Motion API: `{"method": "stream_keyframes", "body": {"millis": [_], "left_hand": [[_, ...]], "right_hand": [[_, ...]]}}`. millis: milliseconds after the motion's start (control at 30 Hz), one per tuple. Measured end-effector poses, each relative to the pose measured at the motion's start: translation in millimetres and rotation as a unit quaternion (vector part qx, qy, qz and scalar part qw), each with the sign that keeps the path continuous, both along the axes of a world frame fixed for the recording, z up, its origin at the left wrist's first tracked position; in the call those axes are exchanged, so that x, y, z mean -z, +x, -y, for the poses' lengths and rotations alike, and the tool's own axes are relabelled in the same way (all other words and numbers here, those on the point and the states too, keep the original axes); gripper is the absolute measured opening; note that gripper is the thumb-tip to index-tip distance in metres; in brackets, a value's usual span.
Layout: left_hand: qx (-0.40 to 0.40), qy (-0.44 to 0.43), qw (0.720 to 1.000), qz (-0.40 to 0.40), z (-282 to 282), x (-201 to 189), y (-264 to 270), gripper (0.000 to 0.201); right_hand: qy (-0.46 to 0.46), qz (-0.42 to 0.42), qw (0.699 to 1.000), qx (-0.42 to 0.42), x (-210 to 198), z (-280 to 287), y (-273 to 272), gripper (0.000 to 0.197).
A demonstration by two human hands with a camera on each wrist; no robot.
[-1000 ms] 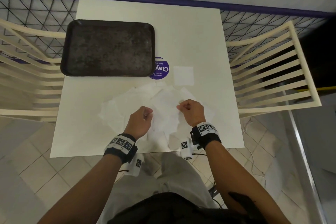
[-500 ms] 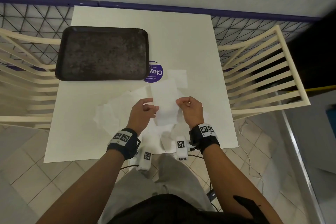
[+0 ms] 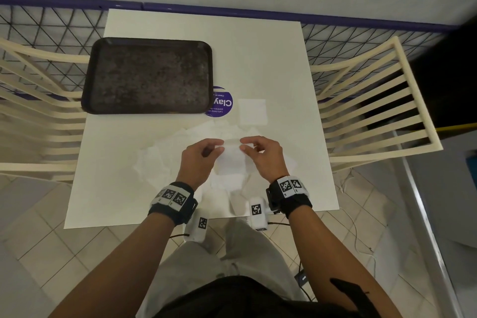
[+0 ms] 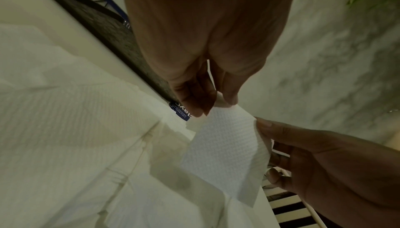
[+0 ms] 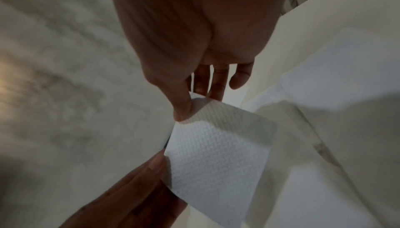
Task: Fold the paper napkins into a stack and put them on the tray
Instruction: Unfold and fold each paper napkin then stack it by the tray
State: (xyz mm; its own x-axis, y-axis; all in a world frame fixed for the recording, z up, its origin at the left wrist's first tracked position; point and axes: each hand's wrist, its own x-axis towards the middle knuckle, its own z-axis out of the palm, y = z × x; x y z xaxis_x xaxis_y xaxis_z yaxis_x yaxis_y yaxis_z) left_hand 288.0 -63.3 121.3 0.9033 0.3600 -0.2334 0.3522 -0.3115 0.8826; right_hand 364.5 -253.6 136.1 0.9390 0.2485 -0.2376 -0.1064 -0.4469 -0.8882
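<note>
— What is being held above the table (image 3: 271, 59)?

— A white paper napkin (image 3: 232, 159) is held between both hands, lifted over the loose napkins (image 3: 165, 155) spread on the near half of the white table. Its upper left corner is pinched by the left hand (image 3: 200, 160), thumb against fingertips, as is shown plainly in the left wrist view (image 4: 225, 153). Its upper right corner is pinched by the right hand (image 3: 263, 156), thumb on top and fingers beneath, the little finger being held clear of the paper.

— How is the held napkin lying?

— It is seen hanging down from the two pinched corners toward the person, embossed texture showing in the right wrist view (image 5: 216, 151). Whether it has been doubled over cannot be told for certain.

— And the tray?

— The dark tray (image 3: 148, 76) is set at the far left of the table, well apart from the hands, with nothing seen lying in it. A round purple sticker (image 3: 222, 103) is partly covered by the tray's right edge.

— Is anything folded already?

— One small folded napkin (image 3: 252, 111) is laid flat just right of the sticker, beyond the hands and apart from the tray.

— What surrounds the table?

— Cream slatted chairs (image 3: 374, 106) are placed at either side, and a wire mesh fence (image 3: 64, 31) with a purple rail is seen behind.
</note>
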Motion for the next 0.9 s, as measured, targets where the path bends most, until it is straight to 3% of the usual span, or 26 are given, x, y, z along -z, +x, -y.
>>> {"method": "stream_keyframes", "body": {"millis": [100,300,433,533,667,800,900], "left_hand": [[-0.01,0.016,1.0,0.003,0,-1,2,0.013],[-0.005,0.067,0.998,0.022,-2,-1,4,0.003],[0.03,0.099,0.993,0.058,-2,1,6,0.001],[0.06,0.105,0.988,0.096,-3,2,5,0.005],[0.044,0.074,0.994,0.072,-5,-2,5,0.005],[0.01,0.071,0.997,0.032,-10,-3,5,0.008],[0.0,0.077,0.997,0.019,-8,-6,8,0.01]], "right_hand": [[-0.026,0.027,0.999,-0.001,-4,-2,-1,0.004],[-0.086,0.045,0.995,-0.018,-4,-5,-1,0.005],[-0.185,0.092,0.975,-0.085,-10,-16,-2,0.019],[-0.214,0.108,0.963,-0.124,-14,-27,-2,0.013],[-0.185,0.073,0.973,-0.115,-19,-29,0,0.01],[-0.071,0.022,0.996,-0.041,-16,-16,6,0.012],[-0.035,0.004,0.999,-0.027,-20,-16,6,0.009]]}}
